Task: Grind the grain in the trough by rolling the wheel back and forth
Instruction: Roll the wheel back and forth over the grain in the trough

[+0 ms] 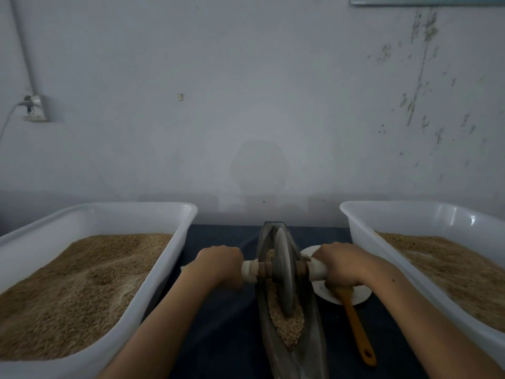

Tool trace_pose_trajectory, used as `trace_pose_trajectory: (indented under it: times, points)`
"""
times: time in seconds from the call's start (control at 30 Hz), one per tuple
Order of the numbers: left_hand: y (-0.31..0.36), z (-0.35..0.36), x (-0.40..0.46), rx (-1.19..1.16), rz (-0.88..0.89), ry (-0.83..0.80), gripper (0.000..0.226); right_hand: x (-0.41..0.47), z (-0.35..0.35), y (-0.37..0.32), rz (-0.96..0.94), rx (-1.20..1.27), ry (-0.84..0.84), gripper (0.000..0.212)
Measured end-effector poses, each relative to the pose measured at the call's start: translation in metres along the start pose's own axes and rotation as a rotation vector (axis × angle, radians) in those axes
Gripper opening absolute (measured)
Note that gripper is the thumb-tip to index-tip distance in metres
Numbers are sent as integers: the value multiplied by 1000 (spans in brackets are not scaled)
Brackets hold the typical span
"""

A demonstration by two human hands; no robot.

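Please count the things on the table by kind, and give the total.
White tubs of grain: 2
Grinding trough: 1
Grinding wheel with handle: 1
White dish: 1
Orange-handled utensil: 1
Total: 6

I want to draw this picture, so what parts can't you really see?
- Head view: the axle ends are hidden inside the left hand and right hand.
- The white dish is partly covered by the right hand, and so is the head of the orange-handled tool.
- The trough is cut off by the bottom edge; the wheel hides grain behind it.
- Both tubs run off the frame.
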State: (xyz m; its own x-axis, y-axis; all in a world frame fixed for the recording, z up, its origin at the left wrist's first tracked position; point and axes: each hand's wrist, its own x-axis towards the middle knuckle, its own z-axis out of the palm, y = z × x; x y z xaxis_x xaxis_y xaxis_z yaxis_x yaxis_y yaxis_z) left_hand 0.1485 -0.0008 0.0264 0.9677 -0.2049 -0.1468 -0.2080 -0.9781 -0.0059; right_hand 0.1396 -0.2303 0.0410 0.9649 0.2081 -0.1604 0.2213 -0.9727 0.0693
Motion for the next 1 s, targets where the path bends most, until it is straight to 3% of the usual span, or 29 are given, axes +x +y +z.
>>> trace_pose_trajectory:
  times: [0.13,0.27,0.37,0.47,0.67,0.77,0.87,1.0]
  points:
    - [1,2,0,18,-13,120,28,2,4,-1,9,-11,85,33]
    - [4,6,0,35,-27,312,16,8,18,-2,2,-32,393,15]
    - [6,9,-2,50,-35,430,11,13,26,-1,-7,-44,540,13]
    - [7,8,-2,86,-30,406,14,13,24,1,-1,-3,455,14]
    - [2,1,-1,37,-23,81,34,9,8,4,-21,-2,112,38]
    - [2,1,0,34,-25,56,36,8,6,4,-10,18,42,40]
    - [2,3,1,44,-26,125,32,7,8,4,-12,21,86,32]
    - [2,8,3,33,-30,297,18,7,15,-2,-3,-26,349,14]
